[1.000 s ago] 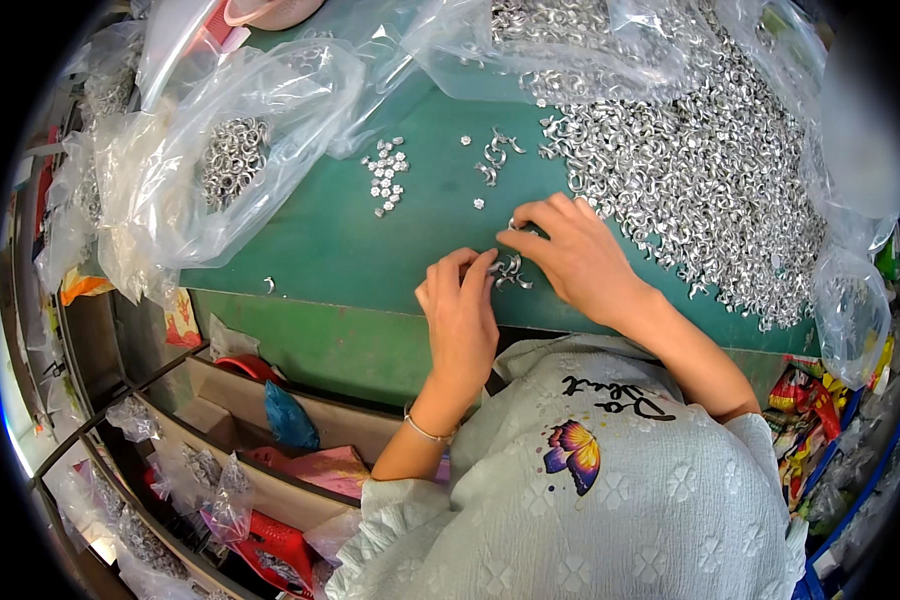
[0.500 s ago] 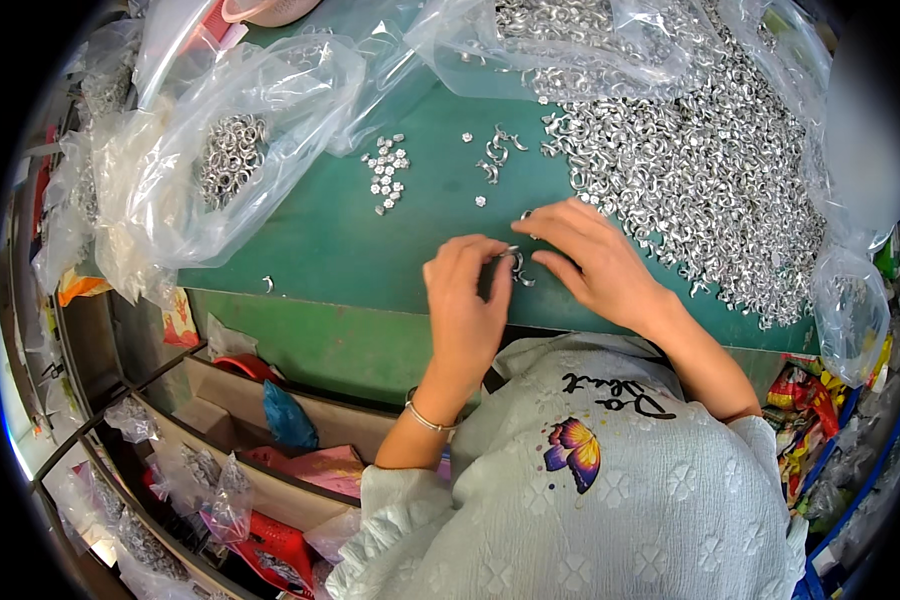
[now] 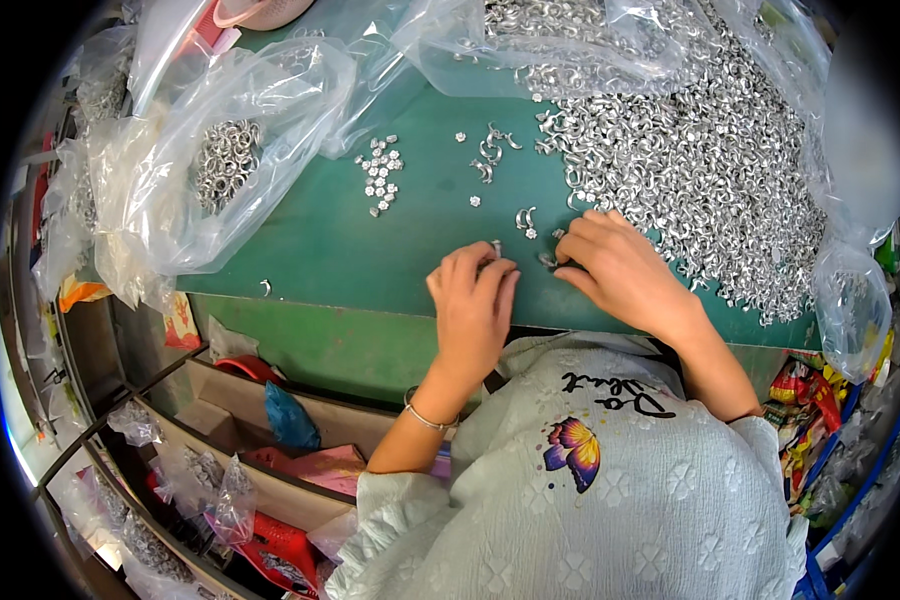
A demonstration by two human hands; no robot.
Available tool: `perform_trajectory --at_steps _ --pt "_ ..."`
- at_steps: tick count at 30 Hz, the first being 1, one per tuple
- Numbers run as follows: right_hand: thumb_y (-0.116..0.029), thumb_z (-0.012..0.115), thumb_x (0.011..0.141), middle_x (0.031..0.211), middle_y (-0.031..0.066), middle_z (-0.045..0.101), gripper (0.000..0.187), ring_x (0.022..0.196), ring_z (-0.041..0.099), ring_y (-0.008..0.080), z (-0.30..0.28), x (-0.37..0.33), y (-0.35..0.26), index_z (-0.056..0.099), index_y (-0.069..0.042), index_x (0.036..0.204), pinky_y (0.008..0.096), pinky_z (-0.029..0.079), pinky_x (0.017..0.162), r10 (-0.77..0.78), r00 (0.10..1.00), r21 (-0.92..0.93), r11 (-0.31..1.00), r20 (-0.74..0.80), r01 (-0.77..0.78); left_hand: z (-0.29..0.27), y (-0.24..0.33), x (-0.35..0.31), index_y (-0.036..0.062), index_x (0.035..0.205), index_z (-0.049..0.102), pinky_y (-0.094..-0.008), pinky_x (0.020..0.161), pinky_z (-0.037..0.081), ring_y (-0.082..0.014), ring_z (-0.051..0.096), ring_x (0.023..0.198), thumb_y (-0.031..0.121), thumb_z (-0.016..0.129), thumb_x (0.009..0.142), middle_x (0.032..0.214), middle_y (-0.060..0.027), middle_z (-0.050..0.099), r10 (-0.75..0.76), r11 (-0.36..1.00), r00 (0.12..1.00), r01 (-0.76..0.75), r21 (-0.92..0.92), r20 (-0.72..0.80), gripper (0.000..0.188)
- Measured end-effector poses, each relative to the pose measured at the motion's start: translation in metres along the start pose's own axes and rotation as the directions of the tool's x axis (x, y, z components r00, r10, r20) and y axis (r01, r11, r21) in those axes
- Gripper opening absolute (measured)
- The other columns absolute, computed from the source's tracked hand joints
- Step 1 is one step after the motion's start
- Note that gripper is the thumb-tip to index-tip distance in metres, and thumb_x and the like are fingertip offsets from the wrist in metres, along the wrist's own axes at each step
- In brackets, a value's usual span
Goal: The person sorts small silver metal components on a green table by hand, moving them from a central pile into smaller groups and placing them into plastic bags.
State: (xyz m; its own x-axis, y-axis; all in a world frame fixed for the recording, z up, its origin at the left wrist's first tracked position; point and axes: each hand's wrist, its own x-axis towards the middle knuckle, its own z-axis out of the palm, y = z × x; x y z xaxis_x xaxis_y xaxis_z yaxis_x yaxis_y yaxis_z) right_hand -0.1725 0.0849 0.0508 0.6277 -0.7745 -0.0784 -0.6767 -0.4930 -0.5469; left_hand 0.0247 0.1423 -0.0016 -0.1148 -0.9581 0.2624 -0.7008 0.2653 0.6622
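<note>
The left hand (image 3: 473, 300) lies palm down on the green table (image 3: 370, 250), fingers curled together with their tips pinching at a small silver part (image 3: 496, 246) at the fingertips; whether that part is actually gripped cannot be told. The right hand (image 3: 618, 270) sits just beside it, to the right, fingers bent inward toward the left hand, its tips on another small metal piece (image 3: 548, 260) that lies between the two hands. So the work sits in the narrow gap between the fingertips, and both hands are about equally near to it.

Beyond the right hand, up and to the right, spreads the large heap of silver curved pieces (image 3: 710, 170); its near edge touches the right hand's knuckles, so that hand is the nearer one to it. Farther up and left of the left hand, well apart, lies a small cluster of flower-shaped bits (image 3: 381, 170), and beyond it a clear plastic bag of rings (image 3: 225, 155).
</note>
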Motion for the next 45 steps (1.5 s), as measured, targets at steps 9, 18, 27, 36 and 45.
perform_trajectory --at_steps 9,18,27,36,45 --pt "-0.009 0.069 0.079 0.084 0.0092 0.053 0.016 0.088 0.053 0.0286 0.020 0.006 -0.003 0.059 -0.004 0.091 0.0388 0.042 0.079 0.013 0.984 0.001 1.000 -0.177 -0.012 -0.024 -0.040 0.011 0.0046 0.101 0.061 -0.0390 0.083 0.037 -0.0285 0.053 0.097 0.004 0.073 0.079 0.105 -0.0096 0.057 -0.057 0.988 0.983 0.081 0.134 -0.173 0.025" --pt "-0.014 0.073 0.075 0.089 0.0075 0.052 0.020 0.088 0.050 0.0248 0.022 0.024 -0.008 0.060 -0.005 0.087 0.0356 0.040 0.077 0.011 0.932 -0.132 0.989 -0.361 -0.063 -0.026 -0.033 0.015 0.0056 0.119 0.059 -0.0394 0.092 0.035 -0.0300 0.049 0.106 0.009 0.074 0.080 0.115 -0.0123 0.054 -0.112 0.968 0.986 0.137 0.210 -0.127 0.042" --pt "-0.014 0.069 0.074 0.087 0.0063 0.052 0.012 0.091 0.049 0.0211 0.053 0.045 -0.024 0.061 -0.006 0.078 0.0333 0.038 0.077 -0.305 0.921 -0.270 0.933 -0.242 0.238 -0.030 -0.035 0.006 0.0046 0.119 0.059 -0.0410 0.092 0.033 -0.0312 0.048 0.107 0.009 0.072 0.081 0.116 -0.0119 0.053 -0.141 0.988 0.978 0.149 0.044 -0.151 0.040" --pt "-0.012 0.068 0.079 0.103 0.0094 0.059 0.018 0.098 0.053 0.0266 0.032 0.069 0.000 0.064 -0.003 0.095 0.0360 0.041 0.081 -0.097 0.844 -0.043 0.995 -0.528 0.087 -0.024 -0.013 0.003 0.0073 0.104 0.064 -0.0576 0.105 0.024 -0.0329 0.047 0.117 0.013 0.075 0.078 0.124 -0.0099 0.052 -0.009 0.987 1.000 0.011 0.162 -0.016 0.029" --pt "-0.001 0.062 0.082 0.103 0.0103 0.062 0.015 0.097 0.058 0.0280 0.036 0.064 0.013 0.063 0.000 0.096 0.0366 0.046 0.081 -0.182 0.923 -0.038 0.983 -0.339 0.179 -0.027 -0.027 0.020 0.0001 0.110 0.062 -0.0451 0.100 0.035 -0.0362 0.047 0.118 0.003 0.070 0.081 0.127 -0.0133 0.051 -0.075 0.986 0.977 0.102 0.129 -0.200 0.031"
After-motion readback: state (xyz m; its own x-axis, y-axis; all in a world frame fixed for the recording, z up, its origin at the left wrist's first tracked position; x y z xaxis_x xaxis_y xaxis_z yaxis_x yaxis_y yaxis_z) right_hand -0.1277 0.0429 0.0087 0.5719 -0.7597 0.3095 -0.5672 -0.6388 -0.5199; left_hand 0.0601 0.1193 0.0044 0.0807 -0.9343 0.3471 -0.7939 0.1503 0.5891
